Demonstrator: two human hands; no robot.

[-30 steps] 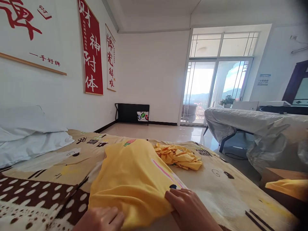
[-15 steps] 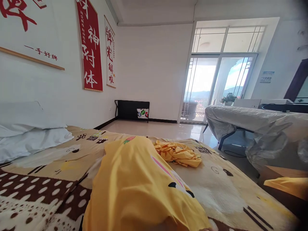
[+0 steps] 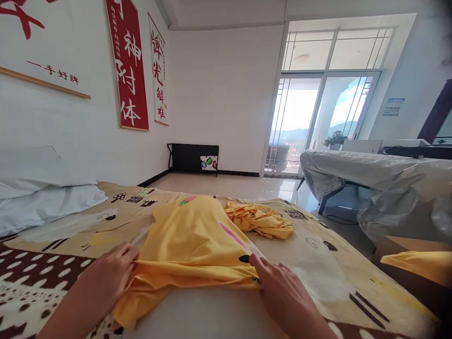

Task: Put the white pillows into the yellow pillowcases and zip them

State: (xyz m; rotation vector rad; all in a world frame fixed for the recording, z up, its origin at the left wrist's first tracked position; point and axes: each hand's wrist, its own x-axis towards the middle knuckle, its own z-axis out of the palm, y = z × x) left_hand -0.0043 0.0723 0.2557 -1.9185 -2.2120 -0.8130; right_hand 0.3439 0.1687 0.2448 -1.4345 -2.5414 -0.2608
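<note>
A yellow printed cloth (image 3: 190, 230), with a pineapple, a pink stripe and black shapes on it, lies in front of me on the bed. My left hand (image 3: 118, 268) is closed on its near left edge. At the near right edge, my right hand (image 3: 277, 282) pinches the cloth between thumb and fingers. The near part is gathered into a fold between both hands. Below that fold a smooth white surface (image 3: 201, 313) shows; I cannot tell what it is. A crumpled yellow cloth (image 3: 261, 220) rests just beyond, to the right.
A patterned blanket (image 3: 318, 268) covers the bed. White fabric (image 3: 52, 207) lies at the left. On the right, a cardboard box (image 3: 409, 268) holds yellow cloth, and a plastic-covered table (image 3: 374, 169) stands behind it. A black folded frame (image 3: 187, 157) leans against the far wall.
Both hands have come into clear view, gripping the cloth's near edge. That edge has been drawn up and away from me into a fold, baring the white surface. The camera has tilted slightly.
</note>
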